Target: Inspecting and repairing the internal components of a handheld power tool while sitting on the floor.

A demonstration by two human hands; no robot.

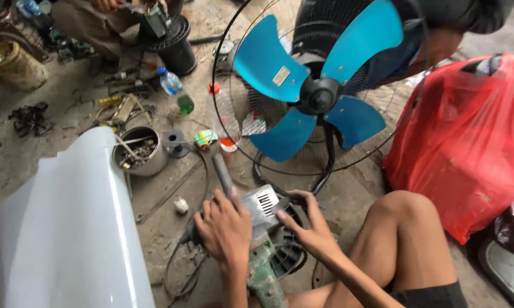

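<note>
Angle grinder (262, 228) is down on the concrete floor (348, 199) right in front of the person's bent knee (402, 208). Left hand (225, 228) is closed over the body, with the side handle (221, 174) poking up past the knuckles. Right hand (305, 219) isn't wrapped round anything; its fingers are spread and pressing at the black disc guard (288, 254) end.

What worries me: fingertips sit right where the wheel lives, so if the cord (180, 268) is live and the switch gets bumped, that's a cut. Can't tell if it's plugged in. Bare leg is close too. The cord loops under the left arm, easy to snag.

No proper surface here, just a gritty workshop floor littered with stuff: a blue 4-blade fan (317, 94) in its wire cage, a red plastic bag (468, 137), a tin of scrap bits (138, 151), bottles (174, 88), a pale curved sheet panel (74, 228). Someone else crouches at the top left (97, 23).
</note>
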